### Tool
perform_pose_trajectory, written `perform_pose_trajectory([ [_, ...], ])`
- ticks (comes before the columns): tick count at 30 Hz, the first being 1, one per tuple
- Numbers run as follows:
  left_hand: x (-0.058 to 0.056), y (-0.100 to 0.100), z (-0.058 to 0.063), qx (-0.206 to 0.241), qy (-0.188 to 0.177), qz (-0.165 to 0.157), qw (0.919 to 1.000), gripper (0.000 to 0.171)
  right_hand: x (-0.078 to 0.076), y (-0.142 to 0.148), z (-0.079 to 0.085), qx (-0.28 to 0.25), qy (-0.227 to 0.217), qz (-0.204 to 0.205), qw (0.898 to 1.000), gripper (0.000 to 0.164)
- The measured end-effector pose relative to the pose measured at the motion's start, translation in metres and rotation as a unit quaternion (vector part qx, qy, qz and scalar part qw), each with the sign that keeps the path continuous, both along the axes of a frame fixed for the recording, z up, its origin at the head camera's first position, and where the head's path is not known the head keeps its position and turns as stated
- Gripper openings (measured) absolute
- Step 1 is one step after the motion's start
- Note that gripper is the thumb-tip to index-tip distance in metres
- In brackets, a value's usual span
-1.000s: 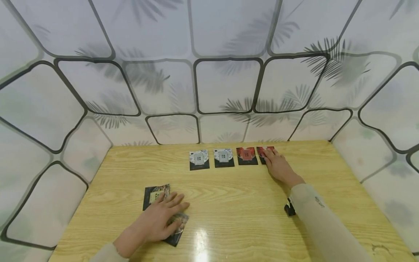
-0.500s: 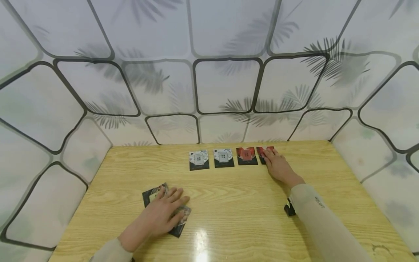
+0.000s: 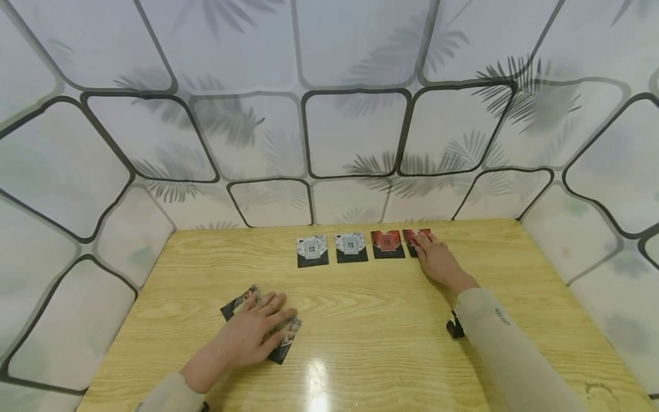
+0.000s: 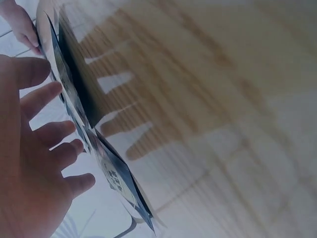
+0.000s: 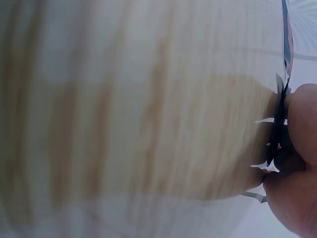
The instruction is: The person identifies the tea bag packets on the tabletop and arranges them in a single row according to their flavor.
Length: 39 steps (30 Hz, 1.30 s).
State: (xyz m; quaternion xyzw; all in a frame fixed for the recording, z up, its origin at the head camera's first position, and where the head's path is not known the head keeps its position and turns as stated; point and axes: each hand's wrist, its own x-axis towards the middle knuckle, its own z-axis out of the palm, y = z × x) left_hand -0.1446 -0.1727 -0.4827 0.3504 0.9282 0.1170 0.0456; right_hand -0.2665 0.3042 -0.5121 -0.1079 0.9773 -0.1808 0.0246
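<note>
My left hand (image 3: 249, 332) lies with spread fingers over two dark flat sachets on the left of the table. One sachet (image 3: 237, 302) pokes out beyond the fingertips on the left side; the other sachet (image 3: 291, 333) shows to the right, by the thumb. In the left wrist view the fingers (image 4: 62, 134) rest along the printed faces of both. At the right end of a row, my right hand (image 3: 440, 263) rests its fingertips on a red-and-black sachet (image 3: 410, 238), covering much of it. In the right wrist view that sachet's dark edge (image 5: 278, 119) shows beside the fingers.
Another red-and-black sachet (image 3: 388, 245) and two white-and-black sachets, one (image 3: 352, 248) beside the other (image 3: 312, 252), continue the row to the left. A small black object (image 3: 455, 327) shows beside the right sleeve. A patterned wall (image 3: 357, 137) closes off the wooden table's (image 3: 360, 332) back edge.
The two sachets under my left hand have turned counterclockwise and slid slightly away from me with the hand. My right hand stays put on the red sachet.
</note>
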Motion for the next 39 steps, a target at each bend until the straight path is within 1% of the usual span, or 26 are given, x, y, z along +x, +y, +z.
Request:
perform_pose_trajectory([
  [3, 0.000, -0.002, -0.001, -0.001, -0.011, -0.002, 0.9999, 0.048, 0.002, -0.001, 0.002, -0.001, 0.001, 0.001, 1.000, 0.051],
  [6, 0.000, -0.002, -0.002, -0.004, -0.014, 0.003, 0.9999, 0.049, 0.003, -0.002, 0.003, 0.000, 0.005, 0.001, 1.000, 0.051],
  [14, -0.001, 0.000, -0.003, -0.013, -0.010, 0.036, 0.9992, 0.052, 0.004, -0.002, 0.002, -0.002, 0.010, 0.001, 1.000, 0.050],
  [20, -0.002, -0.002, -0.002, -0.011, -0.010, 0.045, 0.9989, 0.052, 0.004, -0.002, 0.001, -0.004, 0.005, -0.004, 1.000, 0.051],
  [27, -0.007, -0.004, -0.006, -0.013, 0.009, 0.061, 0.9980, 0.052, 0.004, -0.002, 0.001, 0.002, 0.007, -0.004, 1.000, 0.051],
  [33, -0.011, -0.006, -0.009, -0.017, 0.007, 0.074, 0.9971, 0.053, 0.005, -0.003, 0.002, 0.006, 0.011, -0.002, 1.000, 0.050],
  [39, -0.013, -0.006, -0.007, -0.016, 0.002, 0.080, 0.9967, 0.053, 0.003, -0.003, 0.002, 0.003, 0.012, -0.004, 1.000, 0.050],
])
